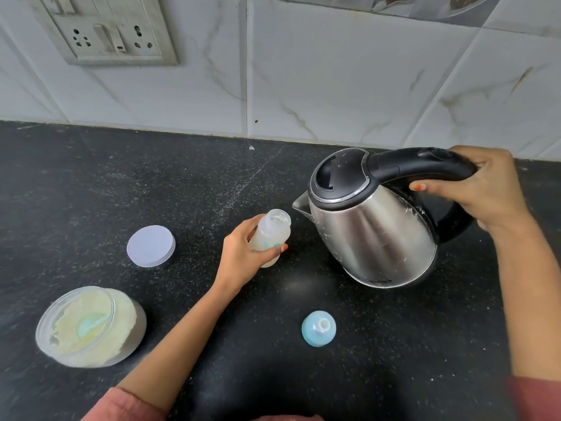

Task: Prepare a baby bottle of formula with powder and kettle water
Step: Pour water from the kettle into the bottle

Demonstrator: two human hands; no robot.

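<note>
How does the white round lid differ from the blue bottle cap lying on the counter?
The white round lid is flat, plain and wider; the blue bottle cap with its nipple is domed and smaller. The lid lies left of the left hand, beyond the open powder jar; the cap lies nearer the camera, in front of the steel kettle. Both sit off their containers on the black counter.

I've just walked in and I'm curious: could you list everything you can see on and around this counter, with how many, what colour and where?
Kettle: one, steel with black lid and handle, right of centre, tilted.
Baby bottle: one, clear, open-topped, centre.
Teat cap: one, blue, on counter, front centre.
Powder jar: one, clear, open, pale yellow powder, front left.
Scoop: one, blue-green, in the jar.
Jar lid: one, white, left of bottle.
Counter: one, black.
Wall socket: one, grey, top left.
Left hand: holds bottle.
Right hand: grips kettle handle.
</note>
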